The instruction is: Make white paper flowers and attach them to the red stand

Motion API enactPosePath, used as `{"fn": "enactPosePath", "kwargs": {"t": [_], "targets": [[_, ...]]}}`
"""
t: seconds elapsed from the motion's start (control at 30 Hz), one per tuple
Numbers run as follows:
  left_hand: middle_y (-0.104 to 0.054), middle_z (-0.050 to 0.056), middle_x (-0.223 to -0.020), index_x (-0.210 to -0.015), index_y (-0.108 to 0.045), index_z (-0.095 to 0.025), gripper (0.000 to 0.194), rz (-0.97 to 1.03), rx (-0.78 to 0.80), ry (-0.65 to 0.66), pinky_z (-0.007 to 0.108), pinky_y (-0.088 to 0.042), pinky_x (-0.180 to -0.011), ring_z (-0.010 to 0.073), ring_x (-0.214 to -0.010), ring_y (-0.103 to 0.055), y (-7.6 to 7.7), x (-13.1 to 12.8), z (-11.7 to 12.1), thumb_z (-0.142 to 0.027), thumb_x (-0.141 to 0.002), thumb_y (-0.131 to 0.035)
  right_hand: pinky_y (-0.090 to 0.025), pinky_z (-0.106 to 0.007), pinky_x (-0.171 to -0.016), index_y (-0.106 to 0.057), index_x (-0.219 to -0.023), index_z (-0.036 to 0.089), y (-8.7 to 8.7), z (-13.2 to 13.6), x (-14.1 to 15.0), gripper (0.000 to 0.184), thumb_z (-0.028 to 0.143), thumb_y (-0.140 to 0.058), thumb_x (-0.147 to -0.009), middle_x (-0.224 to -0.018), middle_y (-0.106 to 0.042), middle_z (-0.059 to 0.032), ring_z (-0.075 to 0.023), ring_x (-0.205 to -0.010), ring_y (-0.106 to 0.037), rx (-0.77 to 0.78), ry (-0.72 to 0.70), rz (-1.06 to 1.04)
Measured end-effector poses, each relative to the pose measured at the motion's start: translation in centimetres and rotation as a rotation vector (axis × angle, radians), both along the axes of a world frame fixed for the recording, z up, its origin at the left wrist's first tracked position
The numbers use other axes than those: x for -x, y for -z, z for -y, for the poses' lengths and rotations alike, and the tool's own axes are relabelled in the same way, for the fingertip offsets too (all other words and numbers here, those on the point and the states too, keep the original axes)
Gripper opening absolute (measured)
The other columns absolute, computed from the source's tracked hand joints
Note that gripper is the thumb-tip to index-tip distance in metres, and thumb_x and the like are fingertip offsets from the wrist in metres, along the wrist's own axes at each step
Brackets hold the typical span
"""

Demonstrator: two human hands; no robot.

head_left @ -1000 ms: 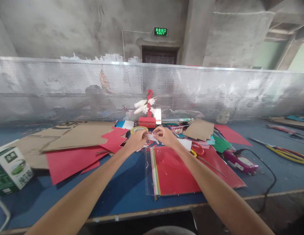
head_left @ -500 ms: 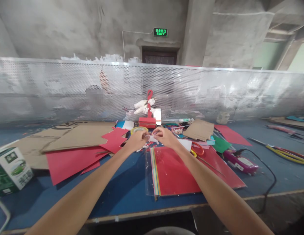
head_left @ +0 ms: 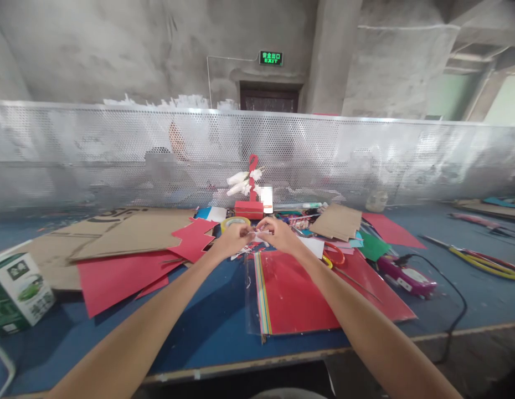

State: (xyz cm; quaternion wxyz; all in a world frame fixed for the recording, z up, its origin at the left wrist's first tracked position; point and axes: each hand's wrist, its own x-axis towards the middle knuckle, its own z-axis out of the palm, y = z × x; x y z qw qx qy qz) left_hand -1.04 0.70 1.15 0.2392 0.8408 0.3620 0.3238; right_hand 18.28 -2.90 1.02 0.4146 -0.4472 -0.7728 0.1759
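Both of my hands meet above the middle of the table, fingers closed on a small white piece of paper [head_left: 261, 237]. My left hand [head_left: 236, 239] pinches its left end and my right hand [head_left: 278, 234] its right side; the fingers hide part of it. A roll of yellow tape [head_left: 235, 221] lies just behind my left hand. Beyond my fingers stands a red box [head_left: 248, 209] with a red upright strip and white flowers [head_left: 241, 182] on it. Under my right forearm is a clear sleeve of red paper [head_left: 299, 293].
Cardboard [head_left: 137, 233] and red sheets [head_left: 120, 277] lie left, near a green and white carton [head_left: 22, 291]. To the right are red-and-yellow scissors [head_left: 334, 254], a purple corded device [head_left: 411, 277] and long-handled shears [head_left: 482, 260]. A perforated metal screen [head_left: 315, 155] runs along the back.
My hands stay almost in place, with the fingers shifting slightly on the white paper, which shows less than before. The whole view has tilted a little.
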Motion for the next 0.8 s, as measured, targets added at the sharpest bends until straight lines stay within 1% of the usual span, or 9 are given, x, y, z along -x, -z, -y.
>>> {"fn": "enactPosePath", "kwargs": {"t": [0.1, 0.17, 0.23, 0.3, 0.37, 0.53, 0.6, 0.67, 0.8], "targets": [[-0.061, 0.001, -0.068, -0.078, -0.062, -0.016, 0.022, 0.004, 0.007, -0.014, 0.025, -0.041, -0.058, 0.0156, -0.063, -0.057, 0.2, 0.1, -0.3, -0.037, -0.081, -0.056, -0.041, -0.025, -0.07, -0.06, -0.101, 0.021, -0.2, 0.4, 0.2, 0.02, 0.03, -0.058, -0.084, -0.08, -0.065, 0.0003, -0.0158, -0.072, -0.061, -0.052, -0.052, 0.035], [-0.058, 0.0, -0.064, -0.074, -0.061, -0.016, 0.023, 0.019, 0.03, -0.005, 0.025, -0.039, -0.056, 0.0144, -0.06, -0.054, 0.3, 0.2, -0.7, -0.038, -0.08, -0.057, -0.041, -0.025, -0.071, -0.059, -0.101, 0.022, -0.3, 0.6, 0.5, 0.022, 0.028, -0.062, -0.08, -0.085, -0.066, 0.0008, -0.016, -0.076, -0.061, -0.095, -0.089, 0.088], [-0.057, -0.001, -0.063, -0.072, -0.06, -0.017, 0.024, 0.049, 0.087, 0.017, 0.024, -0.039, -0.056, 0.0136, -0.058, -0.053, 0.5, 0.3, -1.0, -0.04, -0.078, -0.059, -0.04, -0.025, -0.074, -0.059, -0.101, 0.022, -0.2, 0.6, 0.7, 0.027, 0.021, -0.065, -0.075, -0.092, -0.067, 0.0006, -0.0167, -0.081, -0.061, -0.149, -0.105, 0.138], [-0.058, -0.001, -0.065, -0.073, -0.06, -0.017, 0.024, 0.085, 0.184, 0.051, 0.025, -0.041, -0.057, 0.0137, -0.059, -0.055, 0.6, 0.2, -1.2, -0.04, -0.077, -0.061, -0.04, -0.025, -0.077, -0.06, -0.098, 0.022, -0.1, 0.5, 0.8, 0.027, 0.013, -0.062, -0.072, -0.096, -0.068, -0.0001, -0.0171, -0.085, -0.061, -0.193, -0.101, 0.16], [-0.06, -0.001, -0.066, -0.075, -0.061, -0.017, 0.023, 0.111, 0.274, 0.068, 0.025, -0.043, -0.058, 0.0138, -0.059, -0.057, 0.7, 0.2, -1.3, -0.04, -0.075, -0.063, -0.04, -0.025, -0.077, -0.062, -0.093, 0.021, 0.0, 0.2, 0.8, 0.026, 0.008, -0.058, -0.071, -0.094, -0.069, -0.0009, -0.017, -0.086, -0.062, -0.208, -0.086, 0.156], [-0.06, -0.002, -0.064, -0.075, -0.062, -0.017, 0.021, 0.127, 0.382, 0.033, 0.023, -0.041, -0.055, 0.0129, -0.057, -0.057, 0.3, 0.0, -0.7, -0.038, -0.074, -0.066, -0.04, -0.023, -0.071, -0.066, -0.088, 0.02, 0.0, -0.1, 0.5, 0.028, 0.004, -0.056, -0.068, -0.089, -0.07, -0.0009, -0.016, -0.08, -0.061, -0.22, -0.035, 0.167], [-0.062, 0.0, -0.068, -0.076, -0.064, -0.016, 0.021, 0.128, 0.401, 0.026, 0.023, -0.041, -0.055, 0.0133, -0.059, -0.059, 0.1, 0.0, -0.5, -0.037, -0.074, -0.066, -0.039, -0.023, -0.07, -0.068, -0.086, 0.02, -0.2, -0.1, 0.4, 0.026, 0.004, -0.056, -0.069, -0.088, -0.071, -0.001, -0.0155, -0.078, -0.061, -0.23, -0.03, 0.18], [-0.063, 0.0, -0.069, -0.076, -0.064, -0.016, 0.02, 0.132, 0.407, 0.022, 0.024, -0.043, -0.057, 0.0135, -0.06, -0.06, -0.1, 0.0, -0.4, -0.036, -0.074, -0.067, -0.039, -0.023, -0.07, -0.069, -0.084, 0.02, -0.3, -0.1, 0.3, 0.02, 0.007, -0.058, -0.074, -0.087, -0.071, -0.0017, -0.0149, -0.078, -0.061, -0.23, -0.034, 0.181], [-0.063, 0.0, -0.066, -0.072, -0.063, -0.016, 0.019, 0.16, 0.413, 0.03, 0.024, -0.046, -0.06, 0.0132, -0.06, -0.059, -0.1, 0.1, -0.4, -0.034, -0.072, -0.068, -0.04, -0.023, -0.068, -0.071, -0.084, 0.02, -0.3, -0.1, 0.3, 0.008, 0.021, -0.063, -0.082, -0.084, -0.072, -0.0018, -0.0133, -0.073, -0.061, -0.205, -0.038, 0.171]]}}
